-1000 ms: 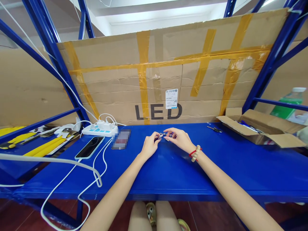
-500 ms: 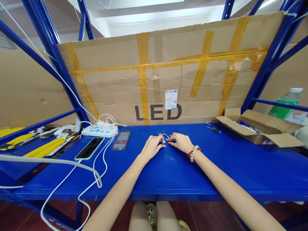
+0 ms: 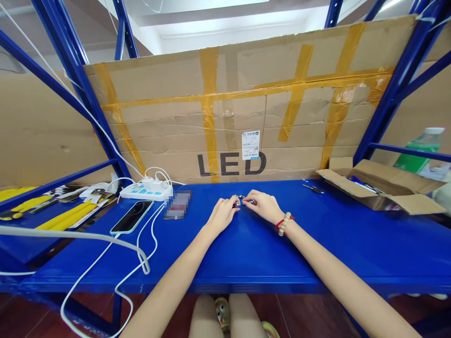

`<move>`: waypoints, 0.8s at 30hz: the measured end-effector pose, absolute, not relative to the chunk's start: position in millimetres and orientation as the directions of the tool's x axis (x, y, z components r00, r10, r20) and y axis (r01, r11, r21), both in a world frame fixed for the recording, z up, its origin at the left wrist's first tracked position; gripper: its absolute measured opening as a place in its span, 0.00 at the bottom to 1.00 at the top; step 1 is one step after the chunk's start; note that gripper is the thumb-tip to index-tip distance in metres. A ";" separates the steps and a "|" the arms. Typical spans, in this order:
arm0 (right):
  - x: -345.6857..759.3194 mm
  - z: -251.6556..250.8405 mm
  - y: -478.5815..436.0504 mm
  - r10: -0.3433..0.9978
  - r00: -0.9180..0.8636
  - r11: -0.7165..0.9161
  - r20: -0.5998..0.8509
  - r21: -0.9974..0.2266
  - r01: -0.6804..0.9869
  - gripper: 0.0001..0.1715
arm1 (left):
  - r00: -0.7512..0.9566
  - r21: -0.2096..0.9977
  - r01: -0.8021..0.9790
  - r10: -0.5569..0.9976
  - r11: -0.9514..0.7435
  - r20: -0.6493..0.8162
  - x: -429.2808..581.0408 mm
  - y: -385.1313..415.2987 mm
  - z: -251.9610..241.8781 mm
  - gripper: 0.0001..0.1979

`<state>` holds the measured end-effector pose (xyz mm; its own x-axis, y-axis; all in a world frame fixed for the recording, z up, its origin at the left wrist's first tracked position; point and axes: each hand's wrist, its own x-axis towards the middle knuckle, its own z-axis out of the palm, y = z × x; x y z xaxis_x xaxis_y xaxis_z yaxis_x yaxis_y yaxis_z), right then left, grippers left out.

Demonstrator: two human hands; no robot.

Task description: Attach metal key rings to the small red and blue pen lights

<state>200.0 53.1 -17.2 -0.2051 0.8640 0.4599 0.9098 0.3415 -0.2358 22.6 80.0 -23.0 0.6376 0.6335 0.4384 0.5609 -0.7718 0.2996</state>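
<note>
Near the back of the blue tabletop [image 3: 243,253], a small cluster of shiny silver and dark pieces [image 3: 240,201], like a beaded chain, lies between my hands. My left hand [image 3: 222,213] rests on the left of it, thumb and fingers closed around part of the cluster. From the right, my right hand [image 3: 265,206] pinches a small shiny piece between thumb and fingertips. The exact kind of these pieces is too small to tell, and my fingers hide some of them. A bracelet of pale beads and red cord [image 3: 284,224] circles my right wrist.
A phone [image 3: 132,217] on a white cable and a power strip [image 3: 148,190] sit at left, beside a blurred flat item [image 3: 178,204]. Keys [image 3: 313,189] and an open cardboard box [image 3: 373,188] are at right. A tall cardboard sheet [image 3: 169,126] closes off the back.
My right hand has shifted slightly up, its fingers closing in a pinch. The shiny pieces between the hands are bunched differently. My left hand has barely moved.
</note>
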 end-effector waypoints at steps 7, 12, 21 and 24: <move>187.3 -13.2 45.0 0.657 -0.259 0.617 0.708 -0.308 0.725 0.13 | 0.613 0.298 0.579 0.646 -0.759 0.455 21.8 84.8 -27.6 0.03; 183.4 -14.8 44.1 0.630 -0.301 0.649 0.716 -0.274 0.710 0.14 | 0.622 0.289 0.588 0.650 -0.756 0.437 21.4 82.6 -25.6 0.03; 184.2 -17.8 46.8 0.657 -0.296 0.643 0.693 -0.310 0.700 0.10 | 0.633 0.267 0.595 0.646 -0.759 0.426 20.7 82.7 -24.2 0.06; 183.5 -16.8 45.2 0.695 -0.312 0.591 0.647 -0.269 0.760 0.08 | 0.637 0.247 0.610 0.651 -0.753 0.413 19.6 82.4 -23.8 0.06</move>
